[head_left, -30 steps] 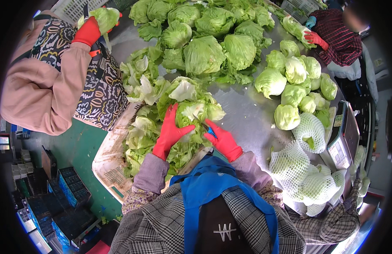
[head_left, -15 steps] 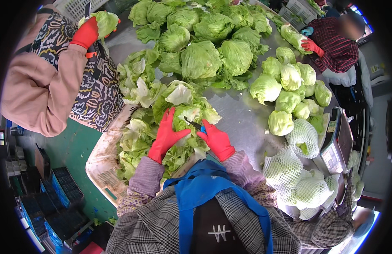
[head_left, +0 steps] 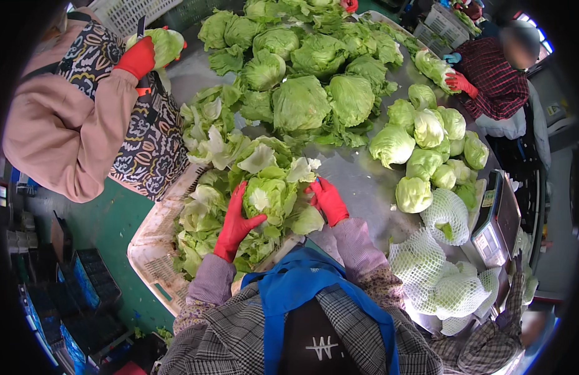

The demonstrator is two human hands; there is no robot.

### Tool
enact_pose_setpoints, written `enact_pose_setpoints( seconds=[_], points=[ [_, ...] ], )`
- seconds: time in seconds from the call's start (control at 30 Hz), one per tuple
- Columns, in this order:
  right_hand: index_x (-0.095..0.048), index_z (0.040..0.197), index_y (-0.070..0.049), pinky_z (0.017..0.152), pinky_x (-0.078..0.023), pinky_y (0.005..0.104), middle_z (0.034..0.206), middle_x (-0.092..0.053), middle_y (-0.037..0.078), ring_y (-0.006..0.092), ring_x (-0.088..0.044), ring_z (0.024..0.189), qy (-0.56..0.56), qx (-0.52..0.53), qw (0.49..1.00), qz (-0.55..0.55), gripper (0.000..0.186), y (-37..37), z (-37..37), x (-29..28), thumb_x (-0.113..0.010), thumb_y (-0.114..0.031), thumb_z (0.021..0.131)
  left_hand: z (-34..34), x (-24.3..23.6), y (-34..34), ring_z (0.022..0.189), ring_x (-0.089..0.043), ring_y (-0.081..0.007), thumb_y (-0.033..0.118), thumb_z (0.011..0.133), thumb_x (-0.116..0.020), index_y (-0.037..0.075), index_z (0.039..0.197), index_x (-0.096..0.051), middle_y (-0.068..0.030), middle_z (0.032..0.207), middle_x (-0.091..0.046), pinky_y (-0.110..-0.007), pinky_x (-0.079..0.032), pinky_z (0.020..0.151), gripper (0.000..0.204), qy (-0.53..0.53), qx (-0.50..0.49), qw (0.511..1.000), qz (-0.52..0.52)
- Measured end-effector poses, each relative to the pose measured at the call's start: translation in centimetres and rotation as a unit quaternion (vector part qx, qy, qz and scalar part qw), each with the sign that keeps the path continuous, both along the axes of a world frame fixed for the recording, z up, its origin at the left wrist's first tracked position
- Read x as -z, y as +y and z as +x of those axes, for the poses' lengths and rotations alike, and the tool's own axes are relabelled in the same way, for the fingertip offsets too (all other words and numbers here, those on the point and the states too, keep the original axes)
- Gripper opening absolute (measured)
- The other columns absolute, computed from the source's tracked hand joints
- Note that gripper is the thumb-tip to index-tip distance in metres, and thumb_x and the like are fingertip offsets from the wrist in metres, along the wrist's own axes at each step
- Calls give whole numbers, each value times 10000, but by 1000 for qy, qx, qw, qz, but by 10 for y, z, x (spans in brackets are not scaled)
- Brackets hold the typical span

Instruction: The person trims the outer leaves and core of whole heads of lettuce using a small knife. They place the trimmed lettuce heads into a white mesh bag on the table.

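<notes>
In the centre of the frame, a leafy lettuce head (head_left: 267, 199) sits among loose leaves (head_left: 196, 215) over a pale, stained crate (head_left: 149, 244). The red-gloved left hand (head_left: 234, 222) is spread open against its left side, thumb apart from the fingers. The right hand (head_left: 329, 201), also red-gloved, is just off its right side, fingers bent, a speck of blue at the fingertips; what it grips, if anything, I cannot tell. Large lettuces (head_left: 302, 103) crowd the upper centre of the metal table (head_left: 358, 187); smaller, rounder heads (head_left: 429, 128) cluster at the right, above white mesh nets (head_left: 420, 253). At the upper left, a co-worker's red-gloved hand (head_left: 138, 57) is at another lettuce (head_left: 164, 47)
</notes>
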State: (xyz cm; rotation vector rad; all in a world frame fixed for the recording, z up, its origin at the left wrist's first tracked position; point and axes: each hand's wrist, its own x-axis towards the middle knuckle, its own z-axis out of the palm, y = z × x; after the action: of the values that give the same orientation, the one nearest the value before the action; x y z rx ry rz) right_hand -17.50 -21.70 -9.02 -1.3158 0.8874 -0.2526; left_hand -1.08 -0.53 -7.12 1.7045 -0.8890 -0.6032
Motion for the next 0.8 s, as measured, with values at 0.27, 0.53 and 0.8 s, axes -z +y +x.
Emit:
enact_pose_setpoints(
  seconds=[0.27, 0.53, 0.8],
  points=[
    [-366, 1350, -23, 536, -450, 242, 825, -601, 45, 104, -550, 580, -13, 9, 1000, 1, 757, 39, 25, -27, -747, -288, 754, -19, 23, 0, 1286, -347, -296, 255, 642, -807, 32, 1392, -313, -190, 1382, -356, -374, -284, 1060, 924, 72, -163, 984, 11],
    [-345, 1343, -2, 675, -483, 323, 815, -611, 113, 197, -584, 680, 47, 1, 970, -240, 821, 32, 50, -7, -760, -302, 701, -27, 14, -1, 1299, -318, -276, 264, 608, -835, 22, 1409, -251, -182, 1399, -329, -368, -275, 1061, 1020, 91, -197, 975, -35],
    [-343, 1341, -40, 725, -485, 394, 924, -630, 202, 349, -615, 812, 92, -42, 957, -272, 782, 25, 44, -1, -725, -293, 707, -45, 19, -6, 1291, -324, -272, 298, 606, -844, -39, 1405, -202, -195, 1417, -293, -358, -282, 1057, 1079, 91, -254, 962, -32]
  ],
)
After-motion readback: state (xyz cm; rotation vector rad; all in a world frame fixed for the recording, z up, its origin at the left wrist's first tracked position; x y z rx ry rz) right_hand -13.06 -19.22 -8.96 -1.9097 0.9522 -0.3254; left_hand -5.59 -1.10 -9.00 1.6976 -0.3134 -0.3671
